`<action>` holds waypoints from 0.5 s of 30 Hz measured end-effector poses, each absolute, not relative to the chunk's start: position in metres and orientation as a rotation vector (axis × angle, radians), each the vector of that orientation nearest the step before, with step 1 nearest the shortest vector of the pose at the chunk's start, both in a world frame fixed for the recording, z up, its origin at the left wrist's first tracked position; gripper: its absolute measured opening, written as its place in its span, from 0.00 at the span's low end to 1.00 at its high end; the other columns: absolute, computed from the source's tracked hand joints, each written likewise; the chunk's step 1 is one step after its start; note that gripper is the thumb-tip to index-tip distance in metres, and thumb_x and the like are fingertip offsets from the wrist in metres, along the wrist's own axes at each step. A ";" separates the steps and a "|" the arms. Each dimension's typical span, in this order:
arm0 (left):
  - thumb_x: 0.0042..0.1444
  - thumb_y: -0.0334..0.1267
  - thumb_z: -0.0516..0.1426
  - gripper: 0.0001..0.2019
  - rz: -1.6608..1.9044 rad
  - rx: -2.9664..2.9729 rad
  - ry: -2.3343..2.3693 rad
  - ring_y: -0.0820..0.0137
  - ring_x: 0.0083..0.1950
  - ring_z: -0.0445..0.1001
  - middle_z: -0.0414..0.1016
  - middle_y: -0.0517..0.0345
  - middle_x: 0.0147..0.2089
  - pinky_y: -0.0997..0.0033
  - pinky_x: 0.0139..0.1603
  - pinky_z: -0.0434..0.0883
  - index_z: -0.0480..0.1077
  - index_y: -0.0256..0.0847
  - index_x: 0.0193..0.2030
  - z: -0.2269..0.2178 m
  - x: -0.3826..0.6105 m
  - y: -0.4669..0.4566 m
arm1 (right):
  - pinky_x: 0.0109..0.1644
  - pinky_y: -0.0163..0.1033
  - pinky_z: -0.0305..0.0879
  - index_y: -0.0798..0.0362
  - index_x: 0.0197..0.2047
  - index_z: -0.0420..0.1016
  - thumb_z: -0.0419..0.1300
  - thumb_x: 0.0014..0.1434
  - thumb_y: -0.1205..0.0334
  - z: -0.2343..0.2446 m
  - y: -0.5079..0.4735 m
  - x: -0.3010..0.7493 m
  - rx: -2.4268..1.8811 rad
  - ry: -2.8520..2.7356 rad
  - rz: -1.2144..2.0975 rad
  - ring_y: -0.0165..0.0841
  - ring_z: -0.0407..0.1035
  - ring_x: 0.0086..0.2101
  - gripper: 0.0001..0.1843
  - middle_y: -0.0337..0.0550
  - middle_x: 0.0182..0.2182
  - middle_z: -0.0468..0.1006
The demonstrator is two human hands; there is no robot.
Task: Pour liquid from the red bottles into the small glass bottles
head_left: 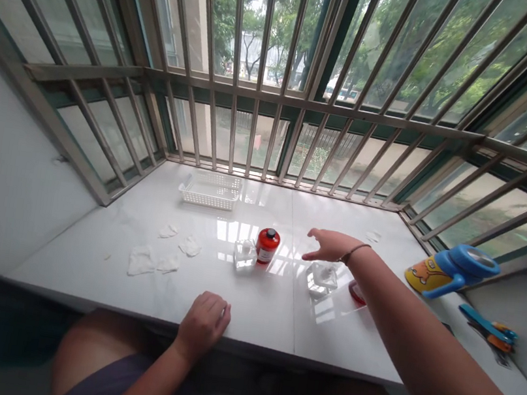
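Note:
My right hand (330,246) reaches out over the white sill with its thumb and fingers apart, holding nothing. Just below it stands a clear, square glass bottle (322,280). A second red item (357,293) is partly hidden behind my right forearm. To the left of that hand, a red bottle with a black cap (267,246) stands upright beside another clear, square glass bottle (245,256). My left hand (205,322) rests at the front edge of the sill, fingers curled in, with nothing visible in it.
A white perforated basket (209,191) sits near the window bars. Several crumpled white tissue pieces (142,261) lie at left, and another white scrap (373,236) at back right. On the right are a blue and yellow cup (448,270) and a blue-handled tool (487,325).

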State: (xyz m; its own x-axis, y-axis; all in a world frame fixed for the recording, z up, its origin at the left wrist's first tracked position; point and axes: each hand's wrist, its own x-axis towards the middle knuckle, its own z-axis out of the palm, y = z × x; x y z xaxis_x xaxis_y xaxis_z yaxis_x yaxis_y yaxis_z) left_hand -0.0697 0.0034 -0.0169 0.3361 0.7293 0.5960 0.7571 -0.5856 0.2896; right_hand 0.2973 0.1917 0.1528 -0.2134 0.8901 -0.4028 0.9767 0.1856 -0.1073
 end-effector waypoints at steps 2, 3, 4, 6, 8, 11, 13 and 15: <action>0.68 0.27 0.58 0.09 -1.086 -2.533 -1.408 0.61 0.38 0.71 0.72 0.56 0.33 0.58 0.44 0.72 0.68 0.44 0.36 -0.018 -0.070 0.004 | 0.50 0.52 0.75 0.52 0.63 0.77 0.78 0.43 0.35 0.144 0.183 0.308 1.749 2.109 -0.520 0.56 0.80 0.50 0.49 0.56 0.53 0.84; 0.68 0.27 0.58 0.09 -1.081 -2.531 -1.409 0.61 0.38 0.71 0.72 0.56 0.33 0.58 0.44 0.72 0.68 0.44 0.36 -0.018 -0.070 0.004 | 0.47 0.50 0.75 0.51 0.59 0.80 0.80 0.39 0.38 0.140 0.180 0.313 1.728 2.074 -0.531 0.54 0.81 0.47 0.47 0.54 0.49 0.85; 0.68 0.27 0.58 0.09 -1.078 -2.530 -1.409 0.61 0.38 0.71 0.72 0.56 0.33 0.58 0.44 0.72 0.68 0.44 0.37 -0.019 -0.070 0.004 | 0.44 0.48 0.75 0.50 0.56 0.81 0.81 0.37 0.41 0.135 0.178 0.316 1.711 2.055 -0.537 0.52 0.81 0.44 0.44 0.51 0.46 0.86; 0.68 0.27 0.58 0.09 -1.073 -2.524 -1.409 0.61 0.38 0.71 0.72 0.56 0.33 0.58 0.44 0.73 0.68 0.44 0.37 -0.019 -0.069 0.004 | 0.41 0.45 0.74 0.49 0.54 0.82 0.82 0.37 0.48 0.127 0.179 0.320 1.696 2.055 -0.529 0.47 0.82 0.41 0.40 0.48 0.45 0.86; 0.68 0.27 0.58 0.09 -1.070 -2.520 -1.407 0.61 0.38 0.72 0.72 0.56 0.33 0.58 0.44 0.73 0.68 0.44 0.36 -0.019 -0.069 0.003 | 0.41 0.42 0.73 0.49 0.54 0.81 0.81 0.40 0.54 0.122 0.185 0.322 1.713 2.079 -0.491 0.44 0.81 0.39 0.37 0.48 0.46 0.85; 0.68 0.28 0.57 0.09 -1.059 -2.517 -1.400 0.61 0.38 0.71 0.72 0.56 0.33 0.58 0.44 0.73 0.68 0.44 0.36 -0.018 -0.070 0.003 | 0.41 0.42 0.72 0.50 0.57 0.79 0.76 0.50 0.60 0.120 0.198 0.325 1.786 2.122 -0.382 0.41 0.80 0.38 0.30 0.50 0.48 0.84; 0.68 0.28 0.57 0.09 -1.057 -2.515 -1.391 0.61 0.38 0.71 0.71 0.56 0.33 0.58 0.43 0.73 0.68 0.44 0.36 -0.017 -0.070 0.003 | 0.44 0.42 0.72 0.51 0.59 0.77 0.72 0.56 0.65 0.119 0.204 0.326 1.841 2.162 -0.288 0.42 0.80 0.41 0.27 0.52 0.49 0.82; 0.68 0.27 0.57 0.09 -1.064 -2.511 -1.381 0.62 0.38 0.71 0.71 0.56 0.33 0.58 0.43 0.72 0.68 0.44 0.36 -0.017 -0.070 0.003 | 0.48 0.42 0.72 0.51 0.61 0.75 0.68 0.59 0.68 0.118 0.208 0.327 1.882 2.208 -0.202 0.42 0.79 0.45 0.26 0.55 0.53 0.80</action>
